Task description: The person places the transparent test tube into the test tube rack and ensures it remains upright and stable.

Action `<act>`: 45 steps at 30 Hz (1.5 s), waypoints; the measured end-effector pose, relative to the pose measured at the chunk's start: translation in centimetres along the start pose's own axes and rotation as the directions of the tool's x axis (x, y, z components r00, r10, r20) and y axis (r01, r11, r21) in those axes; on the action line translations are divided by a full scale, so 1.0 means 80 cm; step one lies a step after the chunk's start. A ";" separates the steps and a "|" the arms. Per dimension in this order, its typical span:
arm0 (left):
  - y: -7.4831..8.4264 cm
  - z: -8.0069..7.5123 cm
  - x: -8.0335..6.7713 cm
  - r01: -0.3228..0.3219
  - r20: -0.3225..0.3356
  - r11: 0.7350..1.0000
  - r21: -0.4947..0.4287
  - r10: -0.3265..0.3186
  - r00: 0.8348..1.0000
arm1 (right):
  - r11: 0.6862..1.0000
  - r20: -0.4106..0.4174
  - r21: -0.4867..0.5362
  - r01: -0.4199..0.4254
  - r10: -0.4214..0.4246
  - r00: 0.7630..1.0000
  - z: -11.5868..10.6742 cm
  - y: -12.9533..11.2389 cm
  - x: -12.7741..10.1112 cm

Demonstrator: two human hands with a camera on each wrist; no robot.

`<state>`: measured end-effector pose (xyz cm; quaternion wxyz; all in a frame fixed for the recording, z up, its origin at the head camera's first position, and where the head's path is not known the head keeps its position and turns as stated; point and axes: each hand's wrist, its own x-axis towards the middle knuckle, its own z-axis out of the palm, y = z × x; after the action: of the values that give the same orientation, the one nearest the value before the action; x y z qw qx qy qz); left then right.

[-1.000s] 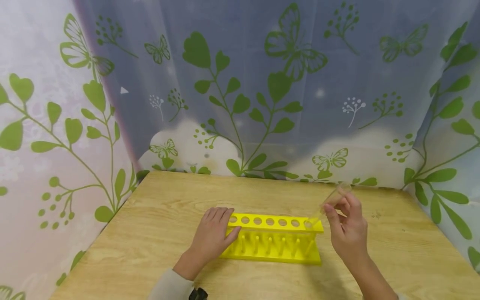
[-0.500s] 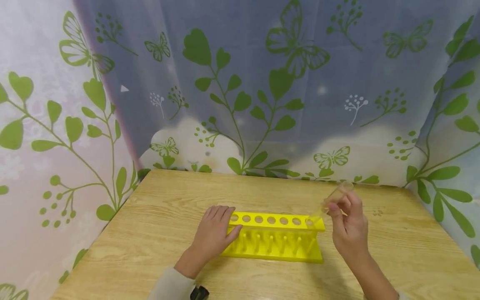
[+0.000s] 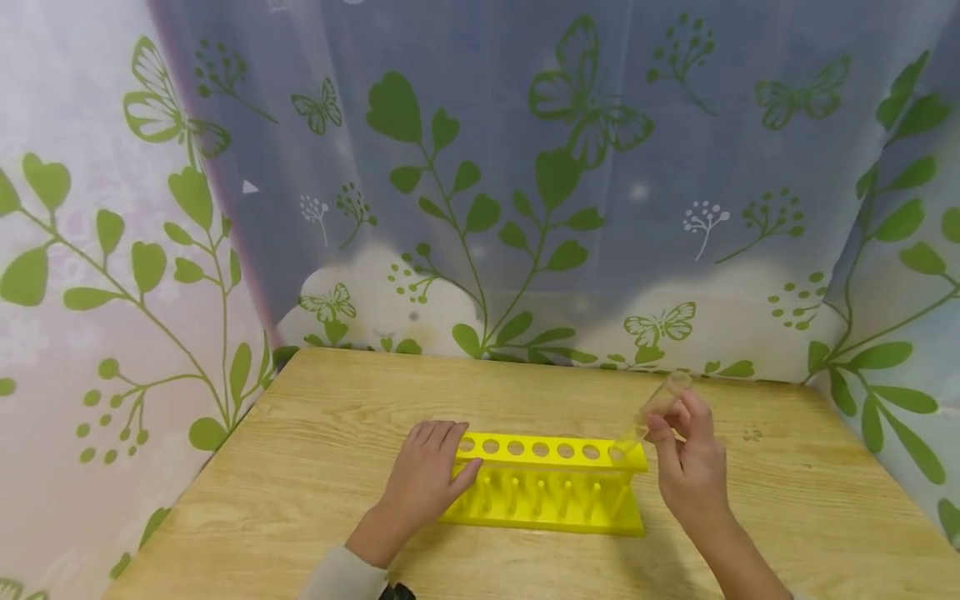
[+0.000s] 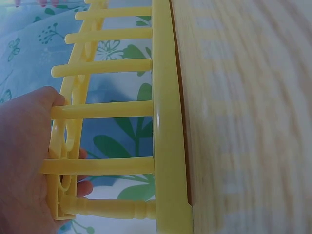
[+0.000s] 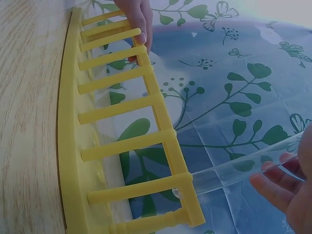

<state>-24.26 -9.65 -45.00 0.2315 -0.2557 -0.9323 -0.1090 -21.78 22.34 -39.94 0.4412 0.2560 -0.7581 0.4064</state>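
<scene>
A yellow test tube rack (image 3: 547, 527) stands upright on the table, with a row of round holes in its top bar and a row of pegs behind its front edge. My left hand (image 3: 427, 468) grips the left end of the top bar; in the left wrist view, fingertips (image 4: 85, 188) curl round its far side. Between thumb and fingers, my right hand (image 3: 692, 462) pinches a clear test tube (image 3: 660, 404). The tube leans, upper end to the right, and its rounded lower end (image 5: 179, 193) is at the rightmost hole. How far it enters is hard to tell.
The light wood table (image 3: 247, 500) extends around the rack on all sides. Behind it hangs a blue-grey curtain (image 3: 480, 208) printed with green leaves and butterflies, and patterned cloth also flanks the table left and right.
The right hand and the test tube have shifted slightly left, and the tube leans a little less. The left hand stays on the rack. The head view has tilted slightly.
</scene>
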 end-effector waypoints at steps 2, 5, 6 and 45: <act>0.000 0.000 0.000 0.001 -0.001 1.000 -0.003 -0.001 1.000 | 1.000 0.000 0.007 0.004 -0.004 1.000 0.000 0.000 0.000; 0.001 -0.002 0.001 0.004 0.001 1.000 -0.008 -0.004 1.000 | 1.000 0.000 0.018 0.009 -0.009 1.000 -0.001 -0.001 0.001; 0.001 -0.002 0.001 0.005 0.000 1.000 -0.011 -0.005 1.000 | 1.000 0.000 0.022 0.008 -0.008 1.000 -0.001 -0.001 0.002; 0.002 -0.003 0.000 0.007 0.000 1.000 -0.011 -0.007 1.000 | 0.997 0.073 -0.010 -0.077 0.078 0.994 -0.003 -0.008 0.001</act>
<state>-24.05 -9.63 -44.76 0.2296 -0.2539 -0.9325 -0.1150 -21.23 22.18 -39.59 0.3979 0.2396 -0.7846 0.4108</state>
